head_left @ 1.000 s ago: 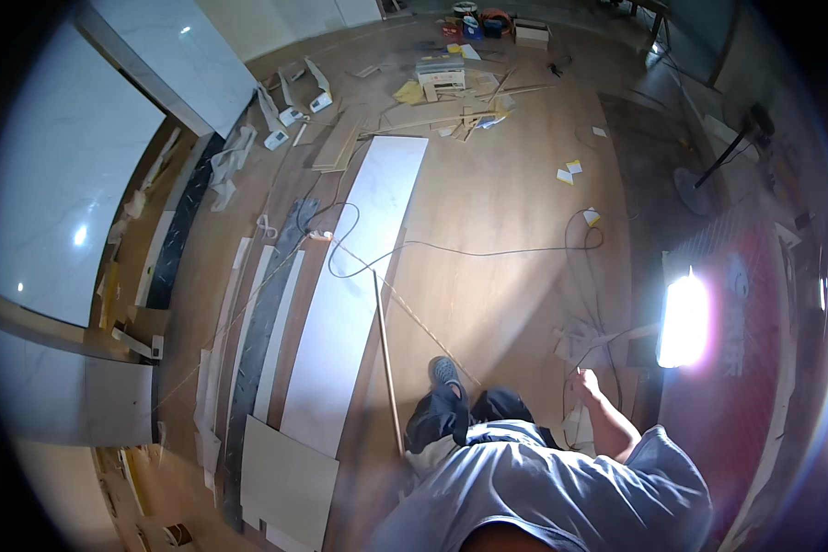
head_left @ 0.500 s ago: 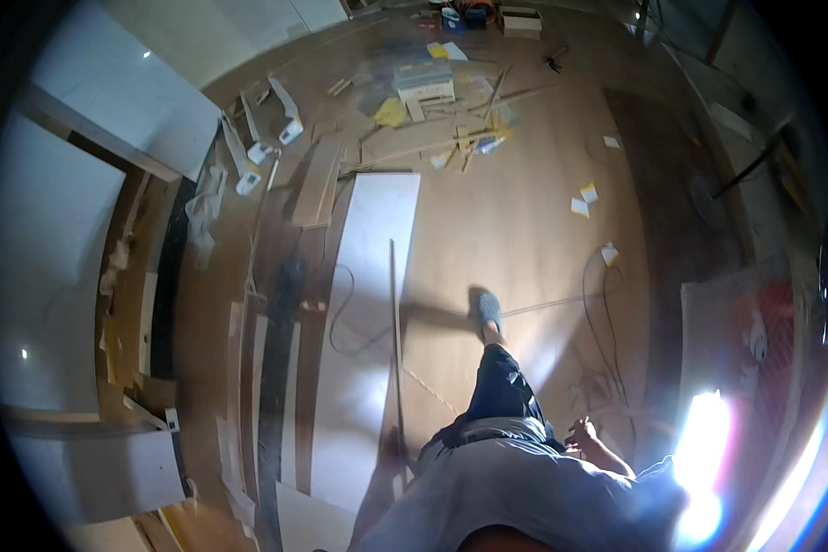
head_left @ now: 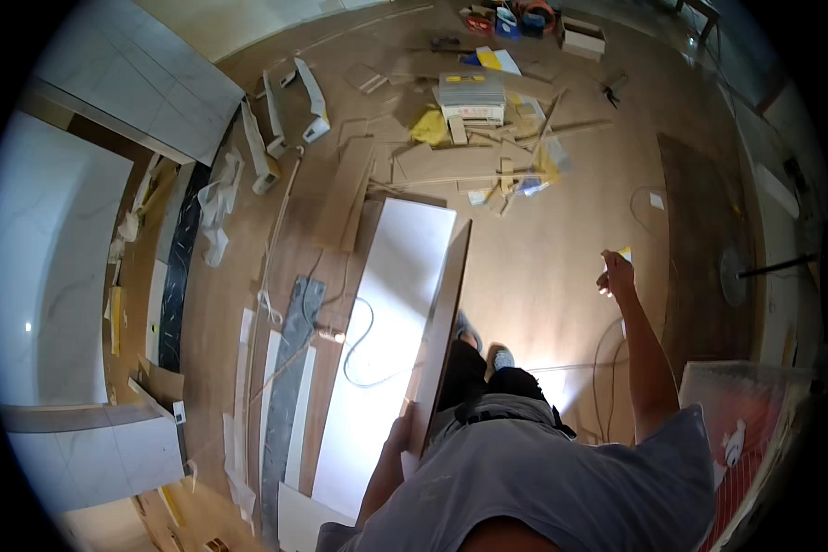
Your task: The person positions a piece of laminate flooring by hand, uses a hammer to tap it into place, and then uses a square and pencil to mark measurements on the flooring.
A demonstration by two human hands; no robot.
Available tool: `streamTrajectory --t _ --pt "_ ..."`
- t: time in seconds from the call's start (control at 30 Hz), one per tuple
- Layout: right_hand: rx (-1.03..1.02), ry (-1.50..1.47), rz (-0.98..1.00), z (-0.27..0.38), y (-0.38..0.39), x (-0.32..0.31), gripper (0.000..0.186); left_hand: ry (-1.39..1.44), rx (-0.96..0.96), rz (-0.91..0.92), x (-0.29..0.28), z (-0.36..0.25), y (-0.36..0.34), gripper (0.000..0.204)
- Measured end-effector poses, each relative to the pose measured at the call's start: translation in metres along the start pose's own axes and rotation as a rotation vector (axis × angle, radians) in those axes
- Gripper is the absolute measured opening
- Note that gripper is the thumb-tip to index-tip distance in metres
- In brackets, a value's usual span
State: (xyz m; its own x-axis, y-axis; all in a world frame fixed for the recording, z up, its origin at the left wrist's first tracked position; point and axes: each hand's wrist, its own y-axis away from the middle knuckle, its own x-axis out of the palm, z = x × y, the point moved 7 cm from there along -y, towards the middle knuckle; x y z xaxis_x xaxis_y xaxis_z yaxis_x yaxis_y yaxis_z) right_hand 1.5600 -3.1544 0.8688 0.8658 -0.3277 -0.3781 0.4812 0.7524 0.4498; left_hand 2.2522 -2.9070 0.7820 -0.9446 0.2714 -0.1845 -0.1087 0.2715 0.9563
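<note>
My left hand (head_left: 401,431) grips the near part of a long, thin wooden board (head_left: 443,336) that stands on edge beside my left side. The board's brown face shows, and its far end reaches forward past my feet. My right hand (head_left: 618,274) is stretched out over the floor to the right, its fingers loosely bent and apart, nothing visible in them. Below it, a small yellow and white piece (head_left: 626,252) is partly hidden. A long white panel (head_left: 377,336) lies to the left of the board, with a dark cable (head_left: 370,322) looped across it.
Ahead lie a stacked box (head_left: 472,99), wood offcuts (head_left: 442,164) and a yellow bag (head_left: 428,127). Narrow strips and a dark slab (head_left: 290,368) line the left floor. White cabinets (head_left: 60,276) stand far left. A cable (head_left: 601,386) and wrapped panels (head_left: 745,419) are at right.
The board has swung and turned so its broad face shows, with my left hand now visible on it. My right arm has reached forward. Both feet are now in view.
</note>
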Motion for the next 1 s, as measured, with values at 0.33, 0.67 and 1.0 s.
streamTrajectory --t 0.33,0.67,1.0 --pt "0.483 0.1 0.352 -0.191 -0.011 0.117 0.027 -0.06 0.101 0.021 -0.07 -0.26 -0.128 0.107" --pt "0.755 -0.081 0.155 -0.163 -0.071 0.154 0.022 -0.166 0.051 0.033 -0.121 -0.502 -0.213 0.107" --pt "-0.118 -0.068 -0.167 0.3 -0.51 0.171 0.031 -0.707 0.263 -0.285 -0.215 -0.859 -0.177 0.1"
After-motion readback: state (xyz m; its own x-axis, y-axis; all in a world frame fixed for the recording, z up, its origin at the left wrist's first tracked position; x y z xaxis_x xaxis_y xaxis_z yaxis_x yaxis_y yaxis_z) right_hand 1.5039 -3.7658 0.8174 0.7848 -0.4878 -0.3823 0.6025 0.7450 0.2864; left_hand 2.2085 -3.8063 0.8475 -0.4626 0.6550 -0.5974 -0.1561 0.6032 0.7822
